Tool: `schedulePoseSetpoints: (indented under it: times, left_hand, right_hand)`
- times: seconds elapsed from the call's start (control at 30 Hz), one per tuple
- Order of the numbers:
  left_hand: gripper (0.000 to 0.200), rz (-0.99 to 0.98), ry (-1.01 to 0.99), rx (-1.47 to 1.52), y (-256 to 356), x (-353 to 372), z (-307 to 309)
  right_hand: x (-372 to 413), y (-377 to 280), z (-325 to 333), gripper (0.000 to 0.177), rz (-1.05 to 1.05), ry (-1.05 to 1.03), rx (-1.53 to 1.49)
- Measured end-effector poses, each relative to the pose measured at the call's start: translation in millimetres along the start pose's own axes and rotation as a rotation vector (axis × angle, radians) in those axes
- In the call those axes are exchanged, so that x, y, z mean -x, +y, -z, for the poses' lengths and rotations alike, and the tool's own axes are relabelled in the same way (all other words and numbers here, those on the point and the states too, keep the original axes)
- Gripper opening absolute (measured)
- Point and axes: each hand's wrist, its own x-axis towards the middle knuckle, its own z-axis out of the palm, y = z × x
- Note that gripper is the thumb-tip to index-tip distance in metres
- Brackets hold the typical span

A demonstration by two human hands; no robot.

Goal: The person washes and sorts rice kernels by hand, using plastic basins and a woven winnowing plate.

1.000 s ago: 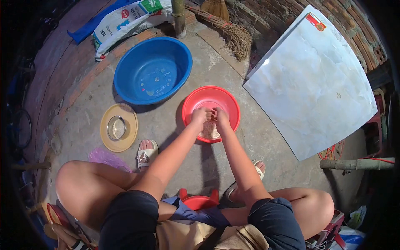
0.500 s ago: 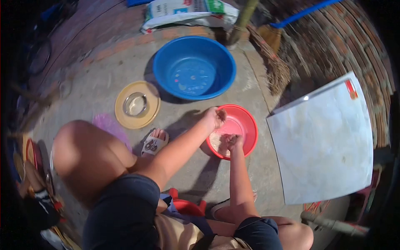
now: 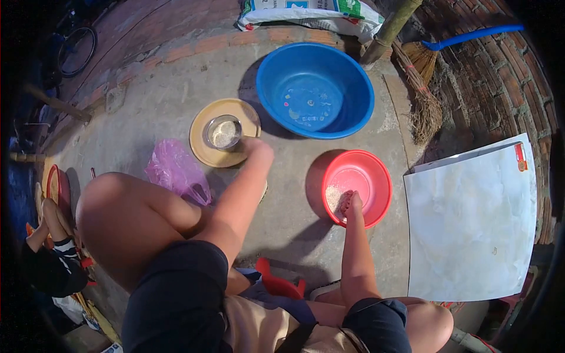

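My left hand (image 3: 256, 148) is at the right rim of a round tan tray (image 3: 203, 147), beside a small metal bowl (image 3: 210, 144). Its fingers are smeared and partly hidden. The bowl holds pale, grainy stuff (image 3: 224, 134). Inside a red basin (image 3: 385, 194), my right hand (image 3: 352, 203) is low with its fingers curled in. Whatever they may hold is hidden. Pale grains (image 3: 333, 197) lie at the basin's left side, touching or close to those fingers.
A big blue basin (image 3: 276, 112) stands beyond the tray. Left of my arm is a crumpled purple plastic bag (image 3: 175, 167). A white board (image 3: 465, 229) lies on the right, near a straw broom (image 3: 428, 117). Another person's leg (image 3: 53, 220) shows far left.
My left hand has moved left, from the red basin's rim to the tray. My right hand stays in the basin, fingers down by the grains. The whole view has shifted.
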Motion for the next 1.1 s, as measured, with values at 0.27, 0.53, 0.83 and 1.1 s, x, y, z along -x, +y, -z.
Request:
schedulePoseSetpoints:
  times: [0.27, 0.53, 0.83, 1.1]
  left_hand:
    - [0.050, 0.080, -0.075, -0.396, 46, -40, 32]
    - [0.037, 0.005, -0.209, -0.170, -53, 44, 36]
    - [0.027, 0.171, -0.628, -0.407, -149, 63, 58]
    - [0.030, -0.079, -0.756, -0.782, -171, 50, 71]
  right_hand:
    - [7, -1, -4, 0.039, -0.014, 0.024, 0.002]
    - [7, -1, -1, 0.037, -0.029, -0.031, 0.043]
    - [2, 0, 14, 0.035, -0.050, -0.267, -0.281]
    - [8, -24, 90, 0.035, -0.095, -0.437, -0.711]
